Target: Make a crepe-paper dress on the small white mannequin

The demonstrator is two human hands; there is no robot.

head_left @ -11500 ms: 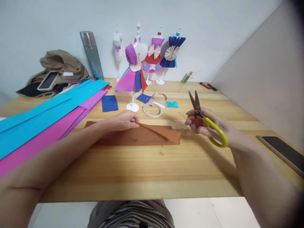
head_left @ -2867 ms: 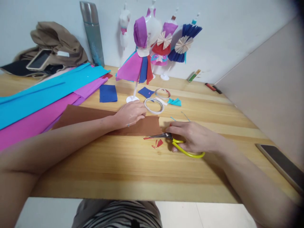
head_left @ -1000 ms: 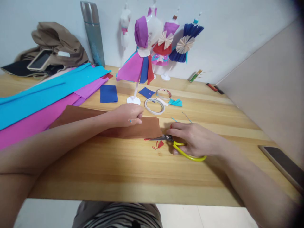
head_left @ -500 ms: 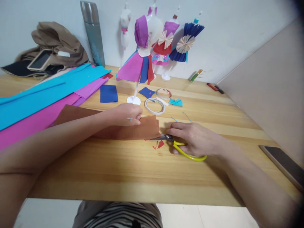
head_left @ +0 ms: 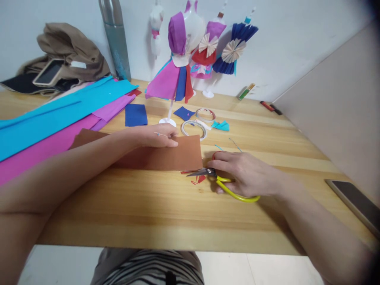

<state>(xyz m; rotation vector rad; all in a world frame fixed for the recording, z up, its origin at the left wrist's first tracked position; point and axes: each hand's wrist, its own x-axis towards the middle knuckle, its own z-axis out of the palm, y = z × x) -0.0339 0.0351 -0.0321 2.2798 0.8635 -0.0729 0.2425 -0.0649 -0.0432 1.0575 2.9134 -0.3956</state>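
A striped garment shows at the bottom centre, below the near edge of the wooden table. A phone lies at the right edge of the frame. Right of centre, the right hand is closed around yellow-handled scissors, low over the tabletop, their dark blades close together and pointing left. Small red scraps lie just beside the blades.

In the middle of the frame, the brown sheet lies below the tape and well left of the phone. The left hand rests on its far part, fingers curled in and thumb pointing right; I cannot tell whether it pinches the sheet.

Beyond are a white tape roll, two blue pieces and a teal scrap. Long turquoise and pink strips cross the left side. Upper centre, small dress forms stand in coloured outfits. A bottle stands at upper left, beside heaped brown cloth.
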